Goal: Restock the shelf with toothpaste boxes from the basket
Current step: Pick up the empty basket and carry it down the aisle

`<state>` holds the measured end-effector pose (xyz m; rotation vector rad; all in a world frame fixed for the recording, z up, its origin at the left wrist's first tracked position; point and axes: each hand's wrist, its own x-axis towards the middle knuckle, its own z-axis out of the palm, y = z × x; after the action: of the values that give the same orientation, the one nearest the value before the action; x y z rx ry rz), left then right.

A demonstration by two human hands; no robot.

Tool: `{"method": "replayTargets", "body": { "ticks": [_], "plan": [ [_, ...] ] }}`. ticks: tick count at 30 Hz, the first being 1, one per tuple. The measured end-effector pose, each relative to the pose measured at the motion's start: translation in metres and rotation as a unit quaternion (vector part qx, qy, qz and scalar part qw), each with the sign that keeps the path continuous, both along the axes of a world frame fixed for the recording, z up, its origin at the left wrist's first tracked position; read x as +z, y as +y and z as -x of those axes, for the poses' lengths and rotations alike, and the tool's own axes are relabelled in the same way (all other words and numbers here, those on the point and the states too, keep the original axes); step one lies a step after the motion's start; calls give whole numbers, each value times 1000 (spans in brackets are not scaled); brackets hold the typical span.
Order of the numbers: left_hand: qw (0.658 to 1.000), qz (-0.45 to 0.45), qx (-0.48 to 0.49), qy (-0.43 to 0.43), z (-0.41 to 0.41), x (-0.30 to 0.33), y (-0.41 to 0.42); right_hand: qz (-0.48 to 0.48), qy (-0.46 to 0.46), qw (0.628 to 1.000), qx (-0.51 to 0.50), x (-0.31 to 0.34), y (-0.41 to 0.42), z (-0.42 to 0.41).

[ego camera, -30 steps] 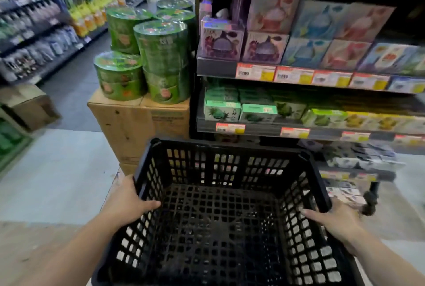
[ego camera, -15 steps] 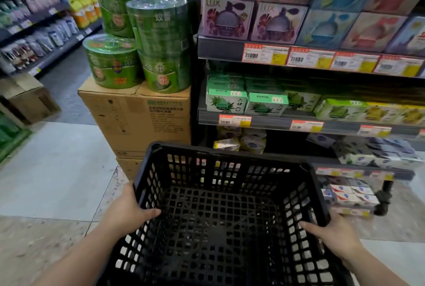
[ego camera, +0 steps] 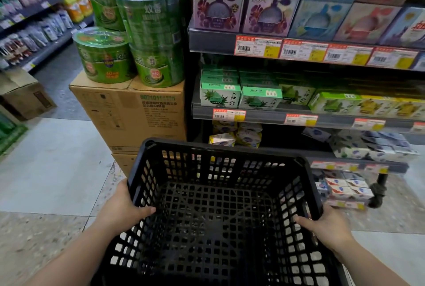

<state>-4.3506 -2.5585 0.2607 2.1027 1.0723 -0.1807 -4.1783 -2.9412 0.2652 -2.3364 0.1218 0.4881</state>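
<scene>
Black lattice basket (ego camera: 213,214) held low in front of the shelf unit (ego camera: 299,117); only bare mesh floor visible inside it. Left hand (ego camera: 119,211) grips basket's left rim, thumb hooked over to the inner wall, remaining fingers hidden outside. Right hand (ego camera: 326,228) grips basket's right rim, thumb lying inside on the mesh, fingers wrapped outside. Beyond the basket's far rim: shelf tiers with green soap boxes (ego camera: 239,97), purple LUX boxes (ego camera: 243,13) on the tier above. Beyond the basket's far-left corner: stacked cardboard cartons (ego camera: 131,115) carrying green round tins (ego camera: 138,32).
</scene>
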Motion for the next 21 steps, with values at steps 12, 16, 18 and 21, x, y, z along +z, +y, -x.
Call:
{"method": "replayTargets", "body": {
  "ticks": [12, 16, 18, 21],
  "plan": [
    [1000, -9, 2, 11, 0, -5, 0, 19, 2, 999, -27, -26, -10, -5],
    [1000, 4, 9, 13, 0, -5, 1, 35, 10, 999, -31, -26, -10, -7],
    [1000, -2, 9, 10, 1, 1, -1, 55, 10, 998, -27, -23, -10, -4],
    [999, -29, -9, 28, 2, 16, -3, 97, -21, 995, -8, -11, -9, 3]
  ]
}}
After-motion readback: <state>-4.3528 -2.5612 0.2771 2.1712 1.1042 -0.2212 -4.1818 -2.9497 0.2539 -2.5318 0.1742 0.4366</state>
